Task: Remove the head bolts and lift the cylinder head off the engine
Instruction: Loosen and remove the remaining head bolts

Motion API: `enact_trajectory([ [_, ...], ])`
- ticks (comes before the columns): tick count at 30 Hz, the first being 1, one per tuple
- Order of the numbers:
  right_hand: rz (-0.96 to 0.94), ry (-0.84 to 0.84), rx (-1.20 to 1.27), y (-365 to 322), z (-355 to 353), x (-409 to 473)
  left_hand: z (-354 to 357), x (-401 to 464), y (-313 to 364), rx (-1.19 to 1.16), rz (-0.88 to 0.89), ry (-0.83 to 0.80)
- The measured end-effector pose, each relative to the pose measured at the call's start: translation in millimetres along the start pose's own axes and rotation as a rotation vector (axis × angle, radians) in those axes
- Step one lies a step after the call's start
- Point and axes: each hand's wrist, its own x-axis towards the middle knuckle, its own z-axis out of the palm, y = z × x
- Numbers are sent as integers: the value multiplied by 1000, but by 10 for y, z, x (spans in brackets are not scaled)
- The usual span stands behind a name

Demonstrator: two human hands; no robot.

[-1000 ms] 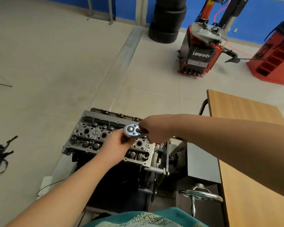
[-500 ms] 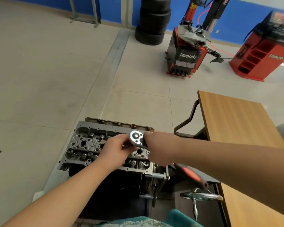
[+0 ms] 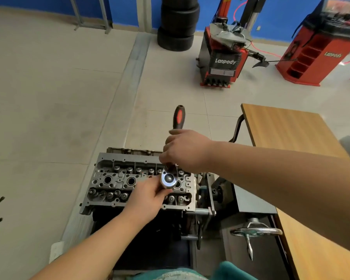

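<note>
The chrome ratchet wrench with the red-black grip [image 3: 171, 170] has swung round, so its handle now points away (earlier it sat under the forearm). Right hand [image 3: 185, 151] grips the shaft, left hand [image 3: 150, 196] pinches the head, over the grey aluminium cylinder head [image 3: 113, 181] on the engine stand.

Count: 1 cylinder head [image 3: 117, 184]; 1 ratchet [image 3: 169, 179]; 2 hands, left [image 3: 148, 196], right [image 3: 185, 151]; 2 red machines [image 3: 222, 59] [image 3: 315, 49]; 1 tyre stack [image 3: 178, 23].

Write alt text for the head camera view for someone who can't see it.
Two hands work a ratchet wrench on a cylinder head: the left hand steadies its round head, the right hand grips the handle. Beyond are stacked tires.
</note>
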Motion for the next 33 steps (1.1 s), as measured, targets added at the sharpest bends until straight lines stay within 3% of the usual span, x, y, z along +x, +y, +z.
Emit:
enact_trajectory([
  [4, 270, -190, 65, -159, 24, -201, -44, 83, -31, -123, -49, 78],
  [6, 389, -291, 188, -252, 92, -400, -15, 138, 36, -148, -25, 31],
  [9, 434, -403, 378, -389, 103, -581, 56, 104, 97, -177, 13, 14],
  [13, 388, -369, 426, -349, 67, -558, 93, -20, 58, -192, -8, 86],
  [19, 104, -2, -14, 69, 72, -236, 186, -75, 102, -68, 59, 126],
  [21, 79, -4, -32, 63, 68, -173, 163, -36, 108, -38, 79, 123],
  [26, 341, -201, 193, -111, 155, -494, 120, 60, 95, -106, 22, 68],
  [30, 436, -316, 718, -439, 169, -703, 101, 96, 117, -160, -2, 55],
  [33, 408, -302, 669, -415, 125, -603, 36, 77, 123, -196, -40, 8],
])
